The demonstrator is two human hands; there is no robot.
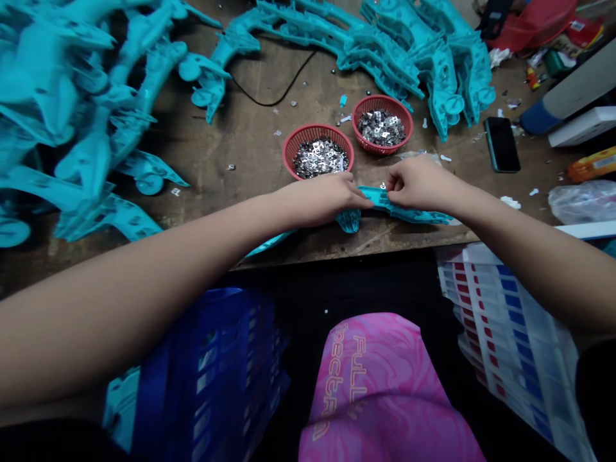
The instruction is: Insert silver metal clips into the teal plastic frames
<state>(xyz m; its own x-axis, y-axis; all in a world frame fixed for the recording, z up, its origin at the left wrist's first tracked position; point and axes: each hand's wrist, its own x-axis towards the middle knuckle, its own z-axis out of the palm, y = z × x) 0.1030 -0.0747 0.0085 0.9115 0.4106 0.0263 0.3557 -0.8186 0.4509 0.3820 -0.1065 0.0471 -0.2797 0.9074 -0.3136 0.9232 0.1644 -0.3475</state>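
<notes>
My left hand [322,199] grips the near end of a turquoise moulded plastic piece [404,210], its fingers wrapped over the strip. My right hand [418,183] pinches the same piece from the other side, and its fingertips nearly meet my left fingers. A tiny silver metal bit [382,185] shows beside my right fingertips. Just beyond my left hand stands a red plastic basket [317,128] full of small silver metal clips. A second red basket [382,98] of clips sits farther back, close to my right hand. Part of the turquoise piece is hidden under my hands.
Heaps of turquoise moulded parts [72,115] cover the left and back of the wooden workbench [240,147]. A black phone [502,144] and assorted packets lie at the right. Below the bench edge are a blue crate [206,366] and a stack of printed sheets [510,340].
</notes>
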